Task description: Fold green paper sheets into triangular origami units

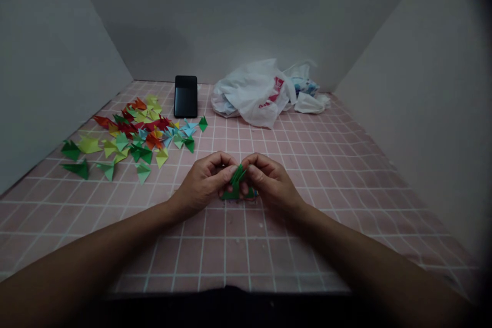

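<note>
Between my two hands, over the middle of the table, is a piece of folded green paper [239,174] with narrow pleat-like points. My left hand [209,179] pinches its left side between thumb and fingers. On its right side, the thumb and fingers of my right hand [271,179] are closed too. Below my fingers lies flat green paper [229,195], partly hidden by the hands. A heap of small folded paper pieces [154,133] in green, yellow, red, orange and light blue spreads over the table to the left.
A black phone [186,97] leans upright near the back wall. To its right lies a crumpled white plastic bag [253,92] with red print, beside some blue and white wrapping [305,85]. Pink tiled cloth [346,174] covers the table. Pale walls stand on three sides.
</note>
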A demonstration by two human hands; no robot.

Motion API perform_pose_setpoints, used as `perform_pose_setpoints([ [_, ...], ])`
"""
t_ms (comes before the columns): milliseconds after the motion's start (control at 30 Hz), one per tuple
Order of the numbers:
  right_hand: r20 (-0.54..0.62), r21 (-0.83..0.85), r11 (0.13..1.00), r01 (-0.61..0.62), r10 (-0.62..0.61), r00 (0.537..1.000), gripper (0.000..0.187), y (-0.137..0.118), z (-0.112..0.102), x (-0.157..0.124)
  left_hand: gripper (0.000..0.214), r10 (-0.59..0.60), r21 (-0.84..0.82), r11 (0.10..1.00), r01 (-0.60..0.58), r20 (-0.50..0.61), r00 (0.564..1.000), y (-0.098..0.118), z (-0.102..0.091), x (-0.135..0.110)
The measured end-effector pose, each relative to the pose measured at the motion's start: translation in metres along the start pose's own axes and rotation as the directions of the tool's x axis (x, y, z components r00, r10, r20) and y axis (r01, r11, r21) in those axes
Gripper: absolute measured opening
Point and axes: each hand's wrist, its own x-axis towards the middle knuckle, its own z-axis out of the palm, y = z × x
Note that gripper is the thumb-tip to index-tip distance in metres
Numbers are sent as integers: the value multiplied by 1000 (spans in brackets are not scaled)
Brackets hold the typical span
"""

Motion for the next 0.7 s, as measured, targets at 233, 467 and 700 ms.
perform_pose_setpoints([
  [233, 1, -26, 999, -20, 20, 1000, 25, 0, 2, 1, 26, -49, -70, 996, 49, 3, 999, 0, 3, 0],
  [467, -88, -25, 999, -47, 45, 995, 29, 0, 3, 2, 29, -65, -61, 996, 66, 17, 998, -2, 3, 0],
  [700, -92, -45, 998, -50, 46, 995, 30, 0, 3, 3, 24, -54, 31, 998, 55, -34, 998, -1, 3, 0],
])
